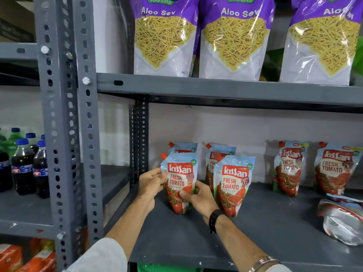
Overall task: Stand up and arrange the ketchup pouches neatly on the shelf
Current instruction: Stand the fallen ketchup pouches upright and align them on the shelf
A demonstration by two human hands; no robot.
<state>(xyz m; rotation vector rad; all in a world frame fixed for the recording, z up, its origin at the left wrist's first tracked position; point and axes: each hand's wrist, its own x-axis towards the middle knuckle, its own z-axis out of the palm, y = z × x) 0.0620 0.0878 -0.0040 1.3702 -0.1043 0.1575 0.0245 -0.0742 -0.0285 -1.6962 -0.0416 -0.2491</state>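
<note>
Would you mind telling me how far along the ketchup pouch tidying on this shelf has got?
Mostly done. Five pouches stand upright: two at the back left, one in front, and two on the right. In hand: the left hand and right hand are setting the front-left pouch upright. Left: at least one fallen pouch lies flat at the shelf's right edge.

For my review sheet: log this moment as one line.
both hands: left hand and right hand gripping front-left ketchup pouch | upright on shelf | fallen pouch at right
</note>
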